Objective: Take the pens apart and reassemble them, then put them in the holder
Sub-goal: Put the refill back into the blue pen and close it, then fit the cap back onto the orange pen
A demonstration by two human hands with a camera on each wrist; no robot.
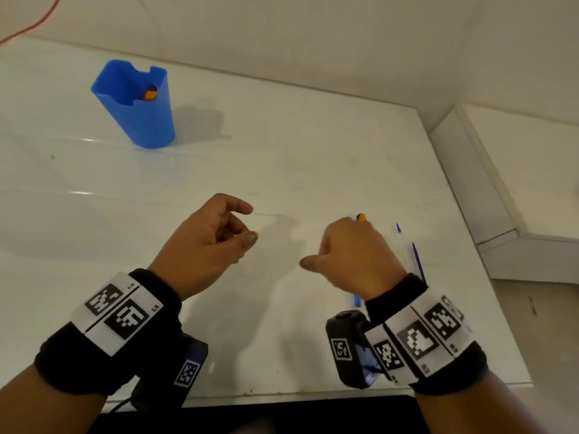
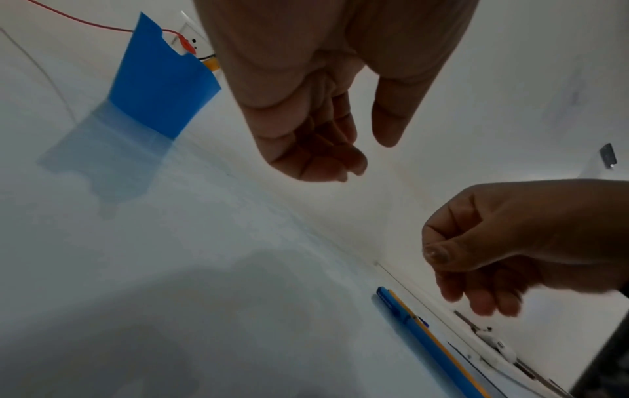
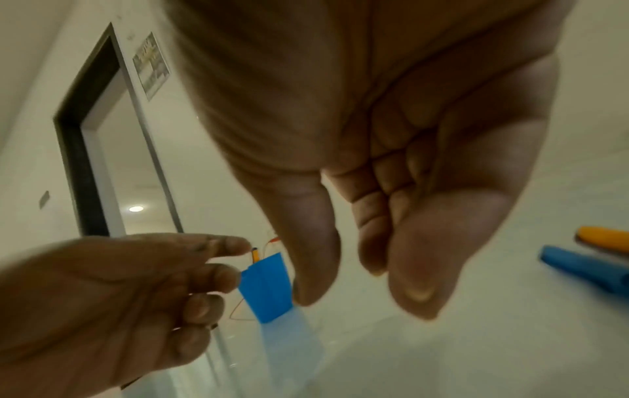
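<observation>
The blue holder (image 1: 138, 120) stands at the far left of the white table, with one orange and blue pen (image 1: 150, 93) in it. My left hand (image 1: 241, 223) hovers mid-table, fingers loosely curled, and the left wrist view shows nothing in it. My right hand (image 1: 351, 245) hangs over loose pen parts at the right, palm empty in the right wrist view. Under it lie a blue pen piece (image 3: 585, 272) and an orange one (image 3: 602, 239). A blue and orange pen (image 2: 425, 336) lies on the table. Thin blue refills (image 1: 418, 261) lie just right of my wrist.
The table's right edge (image 1: 463, 233) runs close to the pen parts, with a white ledge (image 1: 517, 214) beyond it. A red wire (image 1: 37, 23) crosses the far left corner. Clear pen pieces (image 2: 493, 344) lie beside the refills.
</observation>
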